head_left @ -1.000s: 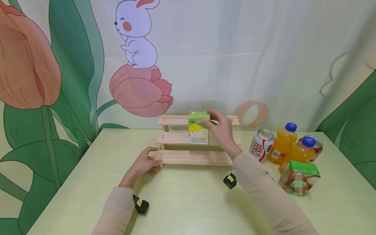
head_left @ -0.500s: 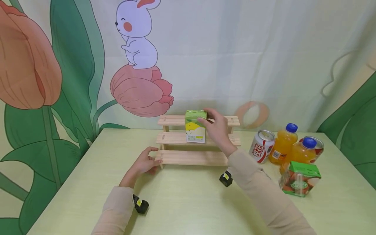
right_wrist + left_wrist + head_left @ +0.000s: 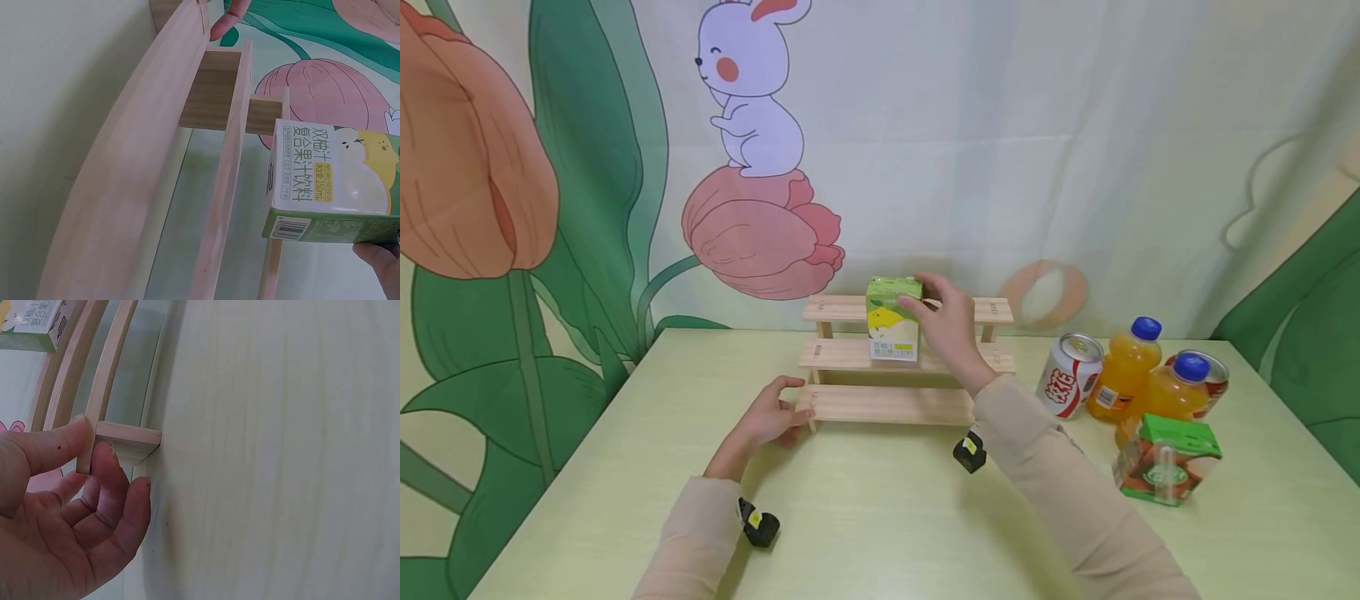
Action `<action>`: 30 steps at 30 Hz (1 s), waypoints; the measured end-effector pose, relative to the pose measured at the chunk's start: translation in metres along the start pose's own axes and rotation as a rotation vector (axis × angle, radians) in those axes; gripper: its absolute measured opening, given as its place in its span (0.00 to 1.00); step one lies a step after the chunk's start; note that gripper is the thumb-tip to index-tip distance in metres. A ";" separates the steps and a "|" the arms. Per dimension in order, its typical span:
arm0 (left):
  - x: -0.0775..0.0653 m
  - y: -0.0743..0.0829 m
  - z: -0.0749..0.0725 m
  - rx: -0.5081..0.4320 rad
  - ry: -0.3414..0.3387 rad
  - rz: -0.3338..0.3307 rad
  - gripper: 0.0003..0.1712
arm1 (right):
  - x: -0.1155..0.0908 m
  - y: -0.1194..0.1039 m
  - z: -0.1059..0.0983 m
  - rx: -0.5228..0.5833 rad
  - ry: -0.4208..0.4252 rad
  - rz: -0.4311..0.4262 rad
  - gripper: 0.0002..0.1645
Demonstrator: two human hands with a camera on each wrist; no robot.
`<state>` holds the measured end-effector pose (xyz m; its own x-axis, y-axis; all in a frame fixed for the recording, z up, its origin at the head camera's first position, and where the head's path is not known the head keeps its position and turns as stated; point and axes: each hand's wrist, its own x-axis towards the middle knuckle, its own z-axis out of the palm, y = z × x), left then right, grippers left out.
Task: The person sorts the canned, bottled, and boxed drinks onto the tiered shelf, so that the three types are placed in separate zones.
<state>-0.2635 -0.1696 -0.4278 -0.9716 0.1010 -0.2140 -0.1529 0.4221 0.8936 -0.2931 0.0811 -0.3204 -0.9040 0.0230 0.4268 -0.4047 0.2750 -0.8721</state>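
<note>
A three-tier wooden shelf (image 3: 895, 403) stands on the table. My left hand (image 3: 769, 414) grips the left end of its lowest tier; in the left wrist view the thumb (image 3: 59, 447) lies on top of the board and the fingers curl beneath. My right hand (image 3: 951, 325) holds a green and white juice carton (image 3: 892, 321) by its upper right side. The carton is upright in front of the upper tiers. In the right wrist view, a gap shows between the carton's (image 3: 331, 172) base and the middle board (image 3: 228, 162). Most of the right hand is outside that view.
On the right stand a white and red can (image 3: 1070, 375), two orange juice bottles (image 3: 1123, 371) with blue caps, another can (image 3: 1213, 379) partly hidden behind them, and a green and brown carton (image 3: 1168, 458) in front. A printed curtain (image 3: 925, 167) hangs behind the table.
My right hand has moved the juice carton a little to the left and slightly upward in the head view. My left hand has stayed at the shelf's end.
</note>
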 end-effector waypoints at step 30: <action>-0.002 0.000 -0.001 -0.016 -0.007 0.006 0.31 | 0.012 -0.009 0.016 0.001 0.005 -0.008 0.23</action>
<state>-0.2613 -0.1708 -0.4267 -0.9713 0.1098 -0.2112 -0.1498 0.4073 0.9009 -0.3026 0.0634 -0.3116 -0.9000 0.0260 0.4351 -0.4121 0.2745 -0.8688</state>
